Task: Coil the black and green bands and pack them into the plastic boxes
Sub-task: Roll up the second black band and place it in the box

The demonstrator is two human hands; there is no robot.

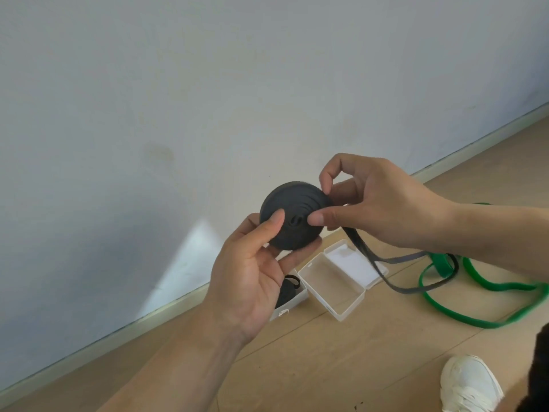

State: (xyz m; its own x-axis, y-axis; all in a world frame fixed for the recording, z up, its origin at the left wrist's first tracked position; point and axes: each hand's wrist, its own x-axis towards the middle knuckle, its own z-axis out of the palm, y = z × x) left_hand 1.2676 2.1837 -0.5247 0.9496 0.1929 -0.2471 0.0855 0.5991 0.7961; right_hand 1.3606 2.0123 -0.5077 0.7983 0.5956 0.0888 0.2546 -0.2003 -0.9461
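Observation:
A black band (292, 214) is wound into a flat round coil held in the air before the wall. My left hand (252, 281) grips the coil from below, thumb on its face. My right hand (377, 200) pinches the coil's right edge with thumb and fingers. The band's loose tail (383, 272) hangs down to the floor. A green band (445, 310) lies uncoiled on the floor at the right. An open, empty plastic box (332, 288) sits on the floor below my hands. A second plastic box (292, 301), partly hidden by my left hand, holds a coiled black band.
The wooden floor meets a pale wall along a skirting board (166, 307) running diagonally. A white shoe (469, 385) shows at the bottom right, next to a dark sleeve or trouser edge (539, 373).

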